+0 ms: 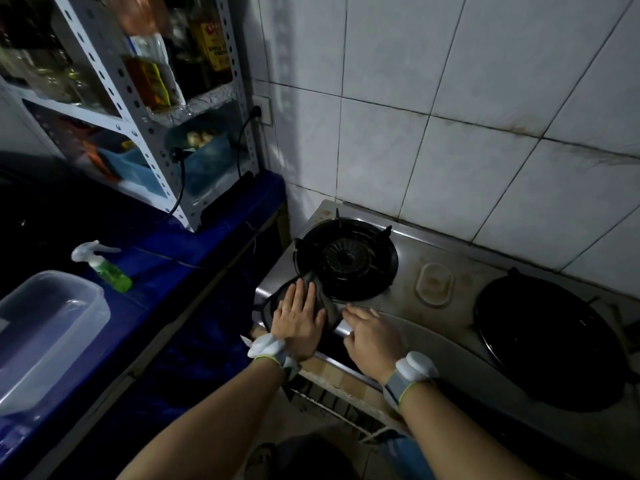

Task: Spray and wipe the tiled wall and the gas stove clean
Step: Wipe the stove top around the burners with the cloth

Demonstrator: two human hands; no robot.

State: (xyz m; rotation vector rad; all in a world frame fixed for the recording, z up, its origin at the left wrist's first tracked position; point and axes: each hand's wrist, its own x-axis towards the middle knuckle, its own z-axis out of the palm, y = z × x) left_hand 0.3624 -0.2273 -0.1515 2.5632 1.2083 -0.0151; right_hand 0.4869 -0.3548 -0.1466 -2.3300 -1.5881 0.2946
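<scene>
1. Two grips work at the front left corner of the stove (408,271), in a dim room.
2. The left grip (298,317) lies flat with straight fingers, pressing a dark cloth (309,277) onto the steel top. It is released and curls round nothing. The cloth touches the edge of the left burner (346,259).
3. The right grip (374,336) rests on the stove's front edge just beside the cloth. Its fingers are loosely bent and hold nothing that I can make out.
4. The steel top is dull, with brown stains round an oval plate (434,284) between the burners. A black pan (547,341) covers the right burner.
5. The wall (450,98) behind the stove is white tile, with dark grime streaks along the grout lines on the right.
6. The bench (194,244) left of the stove has a blue cover. A spray bottle (104,265) of green liquid stands on it, well apart from both grips.
7. A clear tub (52,327) sits near the bench front, and a metal rack (138,109) of bottles stands at the back.
</scene>
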